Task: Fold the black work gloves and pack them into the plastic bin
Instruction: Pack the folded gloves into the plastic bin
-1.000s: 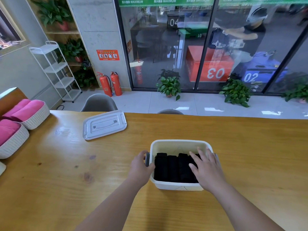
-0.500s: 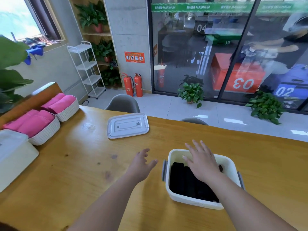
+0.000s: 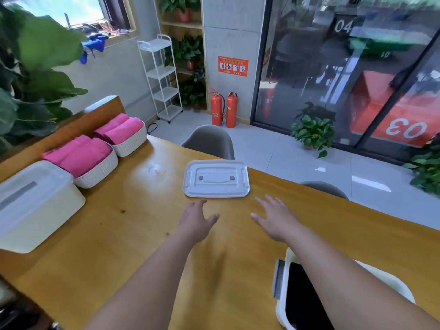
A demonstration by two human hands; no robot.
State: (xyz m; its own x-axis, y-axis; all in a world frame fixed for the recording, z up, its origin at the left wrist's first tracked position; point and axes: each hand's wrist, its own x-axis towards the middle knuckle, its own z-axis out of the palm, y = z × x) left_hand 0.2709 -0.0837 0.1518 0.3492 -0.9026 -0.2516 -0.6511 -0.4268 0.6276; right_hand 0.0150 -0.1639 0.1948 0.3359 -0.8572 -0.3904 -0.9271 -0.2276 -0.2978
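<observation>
- My left hand (image 3: 196, 219) hovers over the yellow wooden table (image 3: 133, 234), fingers spread and relaxed, holding nothing.
- My right hand (image 3: 277, 221) reaches out beside it, also spread and empty.
- A flat white plastic lid (image 3: 216, 178) lies on the table just beyond both hands.
- The white plastic bin (image 3: 282, 313) sits near me on the right, under my right forearm.
- Folded black work gloves (image 3: 302, 306) lie inside the bin.
- Two white woven baskets of pink cloths (image 3: 95, 156) stand far left.

Both hands outstretched, palms down, fingers spread: left hand (image 3: 195, 219), right hand (image 3: 276, 221), holding nothing.
</observation>
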